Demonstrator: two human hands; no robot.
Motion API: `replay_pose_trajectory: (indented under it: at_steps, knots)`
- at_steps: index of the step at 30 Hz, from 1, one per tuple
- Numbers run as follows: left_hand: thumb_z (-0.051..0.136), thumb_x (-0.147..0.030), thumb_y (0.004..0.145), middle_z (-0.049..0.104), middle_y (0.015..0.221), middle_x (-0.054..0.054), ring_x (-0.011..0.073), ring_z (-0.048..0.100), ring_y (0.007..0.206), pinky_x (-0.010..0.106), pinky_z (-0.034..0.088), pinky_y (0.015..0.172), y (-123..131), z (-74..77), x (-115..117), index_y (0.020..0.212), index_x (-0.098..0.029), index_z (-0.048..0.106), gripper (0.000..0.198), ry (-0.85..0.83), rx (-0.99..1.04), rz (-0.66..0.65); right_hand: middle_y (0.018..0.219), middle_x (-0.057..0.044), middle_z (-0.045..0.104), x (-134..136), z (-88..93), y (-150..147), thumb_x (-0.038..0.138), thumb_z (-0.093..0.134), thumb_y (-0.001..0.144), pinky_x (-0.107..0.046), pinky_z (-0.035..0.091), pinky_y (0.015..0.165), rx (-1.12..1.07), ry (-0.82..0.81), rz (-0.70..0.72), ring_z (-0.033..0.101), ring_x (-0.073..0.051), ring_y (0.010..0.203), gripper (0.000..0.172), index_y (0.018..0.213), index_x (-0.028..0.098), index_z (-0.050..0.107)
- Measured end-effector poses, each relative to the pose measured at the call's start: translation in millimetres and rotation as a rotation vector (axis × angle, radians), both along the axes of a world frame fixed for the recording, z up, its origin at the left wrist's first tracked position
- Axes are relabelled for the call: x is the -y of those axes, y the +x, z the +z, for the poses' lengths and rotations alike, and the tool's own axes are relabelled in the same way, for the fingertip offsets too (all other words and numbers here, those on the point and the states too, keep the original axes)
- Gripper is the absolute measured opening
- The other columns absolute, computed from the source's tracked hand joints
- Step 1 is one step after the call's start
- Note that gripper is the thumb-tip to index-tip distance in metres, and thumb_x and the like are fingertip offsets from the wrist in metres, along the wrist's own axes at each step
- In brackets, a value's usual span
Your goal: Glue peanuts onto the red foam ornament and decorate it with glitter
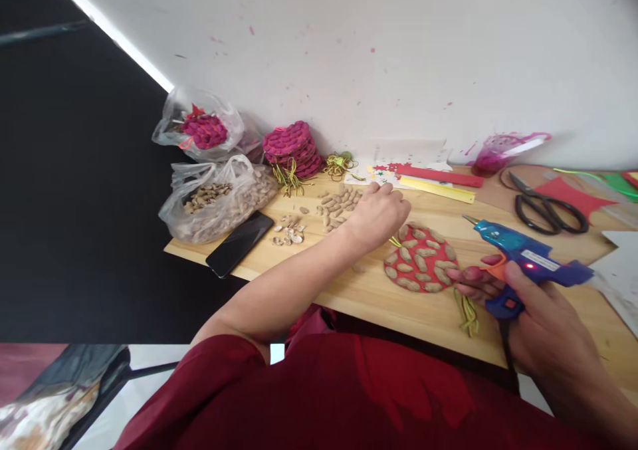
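My right hand [528,304] is closed round the handle of a blue hot glue gun [528,257], its nozzle pointing left over a red disc [421,264] covered with glued peanuts. Yellow-green cords [466,310] hang from the disc's near edge. My left hand [379,214] rests knuckles-up on the wooden table [349,290] just left of the disc, beside a loose pile of peanuts [339,205]. Its fingers are curled down and hidden, so whether it holds a peanut does not show.
A plastic bag of peanuts [219,201], broken shells [288,232] and a black phone [239,242] lie at the left. Stacked pink discs [294,147], another bag [204,129], red and yellow strips [438,181] and black scissors [545,207] sit along the wall.
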State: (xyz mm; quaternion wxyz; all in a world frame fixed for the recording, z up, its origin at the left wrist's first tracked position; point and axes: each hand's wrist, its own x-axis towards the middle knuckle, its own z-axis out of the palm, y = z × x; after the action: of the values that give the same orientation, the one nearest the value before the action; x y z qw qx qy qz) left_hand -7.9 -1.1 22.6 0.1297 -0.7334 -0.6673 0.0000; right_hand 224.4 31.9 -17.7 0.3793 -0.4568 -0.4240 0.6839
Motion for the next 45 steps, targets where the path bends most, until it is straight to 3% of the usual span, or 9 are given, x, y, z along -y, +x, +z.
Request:
replay_pose_trajectory:
  at_steps: [5, 8, 11, 15, 19, 21, 24, 36, 45]
  knots:
    - [0.047, -0.013, 0.097, 0.072, 0.105, 0.009, 0.0247, 0.062, 0.108, 0.036, 0.042, 0.09, -7, -0.6, 1, 0.108, -0.018, 0.07, 0.026, -0.044, 0.146, 0.024, 0.071, -0.005, 0.072, -1, -1.8, 1, 0.053, 0.084, 0.067, -0.044, 0.065, 0.07, -0.03, -0.012, -0.005, 0.077, -0.034, 0.087, 0.032, 0.082, 0.029, 0.069]
    - [0.05, -0.022, 0.099, 0.074, 0.102, 0.006, 0.0206, 0.067, 0.099, 0.03, 0.045, 0.083, -16, -2.1, 0, 0.105, -0.021, 0.071, 0.021, -0.042, 0.223, 0.133, 0.07, -0.002, 0.072, 0, -2.9, 3, 0.052, 0.088, 0.063, -0.039, 0.065, 0.067, -0.071, -0.005, 0.013, 0.078, -0.031, 0.084, 0.042, 0.087, 0.026, 0.066]
    - [0.05, -0.034, 0.101, 0.076, 0.091, 0.009, 0.022, 0.069, 0.083, 0.031, 0.044, 0.07, -19, -3.7, 0, 0.103, -0.019, 0.072, 0.026, -0.016, 0.257, 0.191, 0.073, -0.002, 0.073, 0, -5.5, 4, 0.052, 0.085, 0.069, -0.036, 0.064, 0.067, -0.113, -0.01, 0.033, 0.078, -0.028, 0.082, 0.041, 0.092, 0.024, 0.064]
    - [0.059, -0.054, 0.093, 0.076, 0.084, 0.006, 0.0213, 0.068, 0.079, 0.031, 0.043, 0.068, -13, -3.6, 3, 0.088, -0.023, 0.074, 0.034, 0.0, 0.324, 0.283, 0.074, -0.002, 0.073, 0, -8.8, 6, 0.051, 0.08, 0.077, -0.034, 0.063, 0.067, -0.147, 0.014, 0.06, 0.078, -0.027, 0.085, 0.038, 0.097, 0.024, 0.062]
    - [0.068, -0.035, 0.09, 0.073, 0.094, 0.006, 0.0224, 0.064, 0.089, 0.034, 0.044, 0.082, -5, -8.2, -2, 0.095, -0.024, 0.077, 0.016, 0.006, 0.351, 0.061, 0.075, -0.001, 0.073, 1, -10.0, 6, 0.05, 0.078, 0.08, -0.032, 0.062, 0.065, -0.161, 0.01, 0.072, 0.078, -0.026, 0.085, 0.037, 0.098, 0.024, 0.061]
    - [0.067, -0.023, 0.089, 0.071, 0.098, 0.007, 0.0248, 0.061, 0.099, 0.038, 0.042, 0.088, -2, -12.9, -7, 0.098, -0.025, 0.078, 0.014, 0.007, 0.345, -0.053, 0.077, -0.002, 0.073, 1, -10.7, 6, 0.049, 0.078, 0.08, -0.032, 0.062, 0.065, -0.171, -0.003, 0.066, 0.078, -0.025, 0.085, 0.036, 0.099, 0.023, 0.061]
    - [0.065, -0.02, 0.089, 0.071, 0.096, 0.007, 0.0272, 0.057, 0.102, 0.041, 0.039, 0.088, 2, -17.9, -15, 0.093, -0.025, 0.078, 0.015, -0.005, 0.317, -0.124, 0.078, -0.002, 0.073, 1, -11.2, 7, 0.047, 0.078, 0.082, -0.032, 0.061, 0.067, -0.191, -0.011, 0.065, 0.077, -0.024, 0.084, 0.035, 0.101, 0.022, 0.061]
    - [0.069, -0.023, 0.087, 0.072, 0.089, 0.008, 0.0289, 0.054, 0.1, 0.043, 0.036, 0.084, 9, -16.0, -25, 0.089, -0.022, 0.078, 0.01, -0.088, 0.267, -0.158, 0.077, -0.001, 0.072, 1, -15.2, 9, 0.044, 0.073, 0.088, -0.03, 0.06, 0.069, -0.219, -0.01, 0.09, 0.077, -0.022, 0.082, 0.031, 0.105, 0.021, 0.062]
    - [0.068, -0.025, 0.089, 0.075, 0.09, 0.01, 0.0293, 0.056, 0.1, 0.043, 0.035, 0.085, 12, -15.5, -28, 0.086, -0.018, 0.077, 0.013, -0.12, 0.278, -0.167, 0.076, -0.002, 0.074, 0, -13.8, 9, 0.048, 0.081, 0.079, -0.029, 0.061, 0.067, -0.2, -0.02, 0.088, 0.078, -0.024, 0.083, 0.04, 0.101, 0.02, 0.062]
